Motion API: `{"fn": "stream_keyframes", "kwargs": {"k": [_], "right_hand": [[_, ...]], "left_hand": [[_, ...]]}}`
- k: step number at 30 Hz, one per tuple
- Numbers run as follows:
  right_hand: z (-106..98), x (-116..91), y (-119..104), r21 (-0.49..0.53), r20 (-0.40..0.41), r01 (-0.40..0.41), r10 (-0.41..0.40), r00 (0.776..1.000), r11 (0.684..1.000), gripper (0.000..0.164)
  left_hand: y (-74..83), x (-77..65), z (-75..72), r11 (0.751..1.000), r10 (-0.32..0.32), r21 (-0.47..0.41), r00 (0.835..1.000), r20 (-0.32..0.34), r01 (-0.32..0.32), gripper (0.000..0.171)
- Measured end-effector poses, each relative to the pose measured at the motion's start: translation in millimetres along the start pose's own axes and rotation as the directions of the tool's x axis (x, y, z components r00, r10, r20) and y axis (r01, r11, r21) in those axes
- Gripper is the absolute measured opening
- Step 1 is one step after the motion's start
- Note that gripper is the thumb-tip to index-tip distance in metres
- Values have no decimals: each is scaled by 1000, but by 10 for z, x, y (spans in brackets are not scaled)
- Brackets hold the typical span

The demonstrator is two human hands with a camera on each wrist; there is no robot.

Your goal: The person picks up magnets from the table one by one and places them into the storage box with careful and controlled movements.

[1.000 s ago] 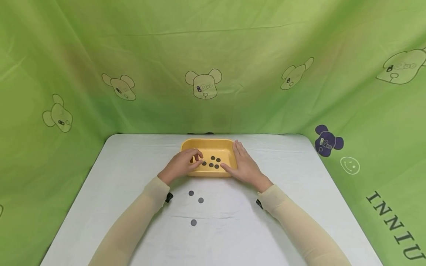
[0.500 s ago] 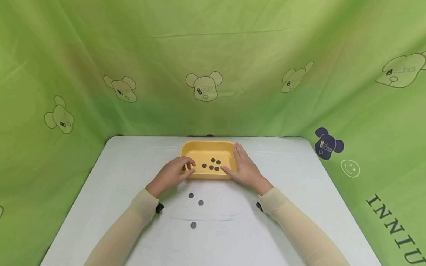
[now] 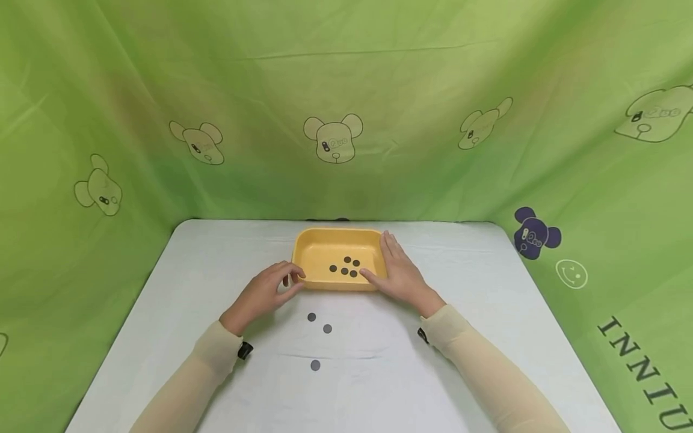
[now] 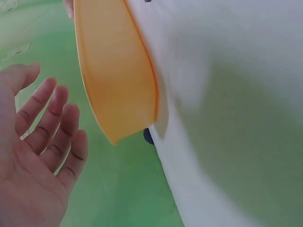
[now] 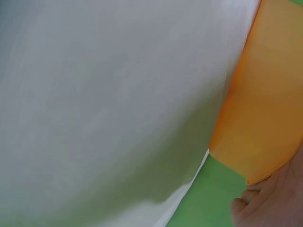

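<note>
In the head view, a yellow-orange rectangular tray (image 3: 314, 285) stands near the table's back edge with several dark grey round discs (image 3: 332, 269) inside. My left hand (image 3: 262, 294) is beside its front left corner. The left wrist view shows that hand with loosely bent fingers (image 4: 61, 142), apart from the tray (image 4: 113, 71) and holding nothing. My right hand (image 3: 403, 276) rests along the right rim, its fingers straight and its thumb reaching over the inside. Three more grey discs lie on the table in front; the nearest grey disc (image 3: 316, 365) is closest to me.
A white cloth (image 3: 460, 270) covers the table. Green fabric walls (image 3: 335, 186) with printed bear heads rise close behind the tray and at both sides.
My left hand has drawn back from inside the tray, moving left and towards me. The discs in the tray look unmoved. My right hand stays at the right rim.
</note>
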State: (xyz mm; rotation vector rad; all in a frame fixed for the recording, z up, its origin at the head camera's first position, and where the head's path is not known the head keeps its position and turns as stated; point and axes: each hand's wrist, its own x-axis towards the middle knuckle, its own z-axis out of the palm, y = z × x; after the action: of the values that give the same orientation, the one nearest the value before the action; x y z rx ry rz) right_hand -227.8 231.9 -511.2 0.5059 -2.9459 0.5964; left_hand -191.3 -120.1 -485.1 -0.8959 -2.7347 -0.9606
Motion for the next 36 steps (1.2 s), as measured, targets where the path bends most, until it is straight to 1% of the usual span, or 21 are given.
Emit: {"fn": "stream_keyframes", "kwargs": {"k": [5,8,12,14,17,21,23,30,36], "right_hand": [[2,-4,4,4,15,-8,8,1000,1000,112],[-1,2,9,6,15,-13,13,1000,1000,112],[5,4,22,6,20,-20,20,1000,1000,112],[7,2,25,6,23,-21,20,1000,1000,112],[8,0,19,2,25,-20,20,999,1000,112],[1,-6,-2,3,18,-14,14,1000,1000,112],[-4,-13,-10,4,17,-13,13,1000,1000,112],[-1,-25,-13,9,18,-14,14,1000,1000,111],[-10,-26,-19,14,19,-15,14,1000,1000,112]], "left_hand": [[21,-85,20,999,28,-32,998,61,-26,17],[36,-114,40,999,11,-33,994,110,-7,20],[39,-142,88,999,-25,-27,983,179,31,23],[35,-157,117,999,-36,-17,979,201,40,23],[31,-176,153,999,-34,-8,978,207,36,22],[35,-190,194,1000,-5,14,977,212,2,22],[40,-188,220,999,-1,33,975,224,-6,23],[84,-194,272,998,-16,63,965,261,-1,29],[71,-195,327,995,-25,102,961,275,-3,28]]}}
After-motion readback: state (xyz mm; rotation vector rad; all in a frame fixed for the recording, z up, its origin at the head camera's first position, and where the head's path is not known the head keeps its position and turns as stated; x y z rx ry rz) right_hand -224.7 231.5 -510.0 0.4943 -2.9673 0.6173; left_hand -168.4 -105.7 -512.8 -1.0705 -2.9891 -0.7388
